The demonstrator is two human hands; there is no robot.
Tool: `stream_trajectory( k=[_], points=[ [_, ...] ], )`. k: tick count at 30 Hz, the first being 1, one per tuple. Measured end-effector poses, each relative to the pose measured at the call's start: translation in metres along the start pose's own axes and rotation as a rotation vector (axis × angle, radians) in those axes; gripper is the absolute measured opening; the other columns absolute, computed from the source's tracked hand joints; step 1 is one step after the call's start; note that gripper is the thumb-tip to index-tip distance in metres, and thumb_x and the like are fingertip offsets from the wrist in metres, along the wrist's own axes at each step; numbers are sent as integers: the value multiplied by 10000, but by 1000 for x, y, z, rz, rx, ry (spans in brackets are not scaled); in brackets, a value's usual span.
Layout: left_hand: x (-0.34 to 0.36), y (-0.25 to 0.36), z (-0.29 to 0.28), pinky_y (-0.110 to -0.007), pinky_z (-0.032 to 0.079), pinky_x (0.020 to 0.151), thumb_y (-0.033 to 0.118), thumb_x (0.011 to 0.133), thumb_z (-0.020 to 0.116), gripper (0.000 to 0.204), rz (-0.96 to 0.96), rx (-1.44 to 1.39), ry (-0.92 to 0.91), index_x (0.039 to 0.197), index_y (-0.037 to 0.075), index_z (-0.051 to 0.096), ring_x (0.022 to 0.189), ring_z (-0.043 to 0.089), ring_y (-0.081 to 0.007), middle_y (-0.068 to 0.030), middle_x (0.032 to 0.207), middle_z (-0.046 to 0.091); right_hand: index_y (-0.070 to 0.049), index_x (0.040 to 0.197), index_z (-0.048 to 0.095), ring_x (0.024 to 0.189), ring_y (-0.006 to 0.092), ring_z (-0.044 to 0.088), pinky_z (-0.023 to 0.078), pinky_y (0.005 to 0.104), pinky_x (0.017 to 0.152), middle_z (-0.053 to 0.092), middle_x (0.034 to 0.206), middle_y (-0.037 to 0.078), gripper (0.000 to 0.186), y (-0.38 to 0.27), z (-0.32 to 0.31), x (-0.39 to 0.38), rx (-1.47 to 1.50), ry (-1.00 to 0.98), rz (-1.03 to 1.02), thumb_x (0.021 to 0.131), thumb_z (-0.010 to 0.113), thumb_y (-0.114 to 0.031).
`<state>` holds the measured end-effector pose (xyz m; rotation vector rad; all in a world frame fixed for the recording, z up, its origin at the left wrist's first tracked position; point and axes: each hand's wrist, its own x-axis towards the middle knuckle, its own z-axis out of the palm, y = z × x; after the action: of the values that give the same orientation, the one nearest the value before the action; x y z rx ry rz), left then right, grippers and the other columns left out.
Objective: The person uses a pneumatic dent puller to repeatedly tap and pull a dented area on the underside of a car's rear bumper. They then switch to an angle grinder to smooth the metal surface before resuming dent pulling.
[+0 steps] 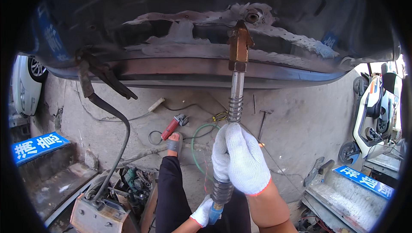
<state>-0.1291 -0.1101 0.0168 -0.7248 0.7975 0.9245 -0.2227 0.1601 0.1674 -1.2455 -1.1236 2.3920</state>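
A slide-hammer dent puller [237,86] with a brass-coloured head, a spring and a steel shaft points up at a dark car panel [180,48]. Its tip overlaps a sanded, bare-metal patch just below a round hole [252,16]; whether it touches cannot be told. My right hand [246,160], in a white knit glove, is wrapped round the shaft below the spring. Lower down, my gloved left hand [201,212] grips the puller's blue rear end [214,213], its fingers partly hidden. At the panel's left lower edge hangs a clamp [90,74] with a thick black cable.
A red angle grinder [172,126], a hammer [264,123] and a green hose [195,147] lie on the concrete floor. The clamp's cable runs to a metal box [101,216] at lower left. Metal steps with blue signs stand both sides; a scooter [371,113] is at right.
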Motion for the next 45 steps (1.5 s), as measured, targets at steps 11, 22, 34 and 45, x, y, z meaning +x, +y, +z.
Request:
stream_trajectory(
  k=[11, 22, 34, 45],
  points=[
    [-9, 2, 3, -365, 508, 454, 291, 933, 534, 342, 26, -70, -24, 1128, 43, 402, 551, 599, -248, -115, 771, 564, -24, 936, 531, 662, 78, 489, 423, 248, 584, 512, 738, 0, 263, 0, -15, 3, -40, -46, 54, 1012, 468, -268],
    [-21, 2, 17, -377, 509, 468, 399, 956, 482, 304, 22, 23, 0, 962, 97, 515, 524, 590, -241, -75, 693, 566, -31, 785, 590, 532, 103, 562, 452, 252, 512, 605, 614, 47, 192, -4, -12, -10, -260, -237, 220, 889, 658, -178],
    [-4, -29, -19, -424, 555, 598, 313, 969, 470, 336, -53, -132, -281, 1066, 6, 567, 695, 649, -306, -178, 830, 635, 7, 880, 564, 659, 161, 633, 515, 300, 619, 635, 730, 89, 84, 18, -22, -35, -91, -265, 226, 854, 624, -45],
    [-7, -7, -16, -357, 510, 495, 304, 961, 519, 216, -83, -190, -4, 1039, 103, 527, 556, 603, -232, -87, 716, 580, -121, 662, 403, 370, 88, 286, 258, 245, 348, 304, 485, -31, 585, -9, -12, 19, 446, -451, 240, 959, 350, -622]
  ],
)
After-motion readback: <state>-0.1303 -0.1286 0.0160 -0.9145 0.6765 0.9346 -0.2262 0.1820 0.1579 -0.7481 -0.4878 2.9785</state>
